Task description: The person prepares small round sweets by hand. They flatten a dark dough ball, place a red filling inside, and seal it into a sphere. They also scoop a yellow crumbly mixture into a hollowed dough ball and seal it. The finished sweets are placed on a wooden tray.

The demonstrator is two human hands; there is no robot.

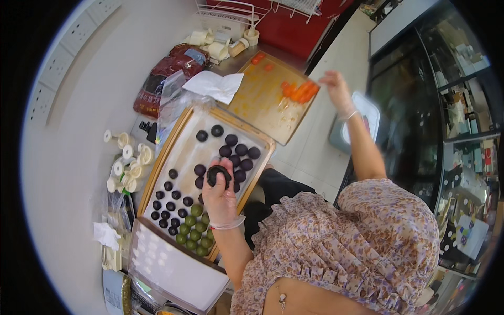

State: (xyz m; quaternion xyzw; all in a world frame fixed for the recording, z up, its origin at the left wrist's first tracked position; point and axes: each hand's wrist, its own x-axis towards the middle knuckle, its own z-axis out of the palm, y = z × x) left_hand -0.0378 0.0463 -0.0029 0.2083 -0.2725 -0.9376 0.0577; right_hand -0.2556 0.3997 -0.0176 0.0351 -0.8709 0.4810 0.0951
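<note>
My left hand, in a clear plastic glove, holds a black dough piece with a hollow pressed into it. Its thumb rests on the dough, over a wooden-rimmed tray. Large dark purple balls, smaller dark balls and green balls lie on that tray. My right hand, also gloved, is raised just beyond the corner of a second tray. Orange balls, likely egg yolks, cluster nearest to it. Its fingers are bent and blurred; whether they pinch anything is unclear.
A white-covered tray adjoins the near end. White paper overlaps the yolk tray beside a dark red plastic bag. Cream plastic moulds stand along the wall. A lidded bin is on the floor.
</note>
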